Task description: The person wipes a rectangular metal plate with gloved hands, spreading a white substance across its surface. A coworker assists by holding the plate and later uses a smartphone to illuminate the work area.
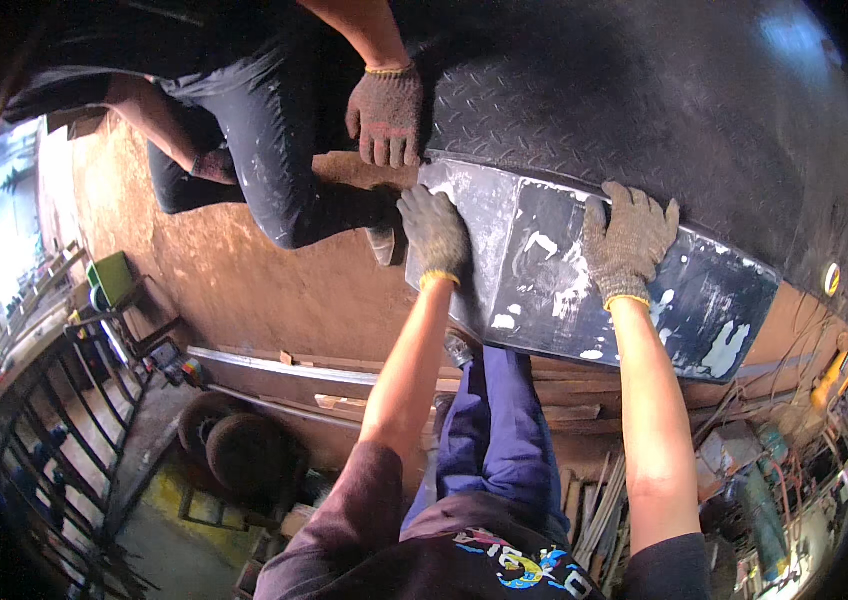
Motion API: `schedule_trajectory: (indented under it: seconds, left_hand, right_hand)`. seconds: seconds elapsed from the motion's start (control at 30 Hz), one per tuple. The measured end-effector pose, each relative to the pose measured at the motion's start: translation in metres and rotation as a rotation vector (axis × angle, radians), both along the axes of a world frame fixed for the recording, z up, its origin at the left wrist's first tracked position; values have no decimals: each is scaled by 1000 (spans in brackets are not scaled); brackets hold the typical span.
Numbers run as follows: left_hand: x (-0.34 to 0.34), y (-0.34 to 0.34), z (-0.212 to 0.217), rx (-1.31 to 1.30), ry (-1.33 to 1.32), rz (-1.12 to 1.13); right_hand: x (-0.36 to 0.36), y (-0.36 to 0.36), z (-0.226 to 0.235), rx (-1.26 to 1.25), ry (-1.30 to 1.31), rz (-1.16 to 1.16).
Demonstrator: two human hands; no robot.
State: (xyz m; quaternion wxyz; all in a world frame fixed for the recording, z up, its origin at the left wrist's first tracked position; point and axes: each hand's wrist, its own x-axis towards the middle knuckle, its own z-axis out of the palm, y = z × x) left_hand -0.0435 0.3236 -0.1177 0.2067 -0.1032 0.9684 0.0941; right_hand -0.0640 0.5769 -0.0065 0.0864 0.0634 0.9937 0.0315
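A long dark panel (584, 265), scuffed and marked with white patches, lies in front of me; its left end is a lighter grey. My left hand (434, 235), in a knitted work glove with a yellow cuff, rests flat on that grey end, fingers extended. On the panel's far right part lies my right hand (632, 240), gloved alike, with fingers spread at the far edge. Against that edge stands or lies a large black sheet with a raised tread pattern (524, 120). A co-worker's gloved hand (386, 115) rests by the sheet, near the panel's far left corner.
The co-worker (274, 150) kneels at the far left on a brown floor (214, 270). Long metal bars (294, 370) lie left of my legs. Tyres (249, 450) and a black railing (54, 430) are at left; tools and cables (794, 460) clutter the right.
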Motion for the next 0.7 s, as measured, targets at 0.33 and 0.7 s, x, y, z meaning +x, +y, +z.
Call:
schedule_trajectory:
  seconds: [0.33,0.7]
  left_hand:
    - [19,-13,-19,-25,265,-50]
    - [44,3,-8,119,309,-52]
  right_hand:
    - [-2,-6,2,11,-14,10]
    - [-3,-3,7,-5,-17,8]
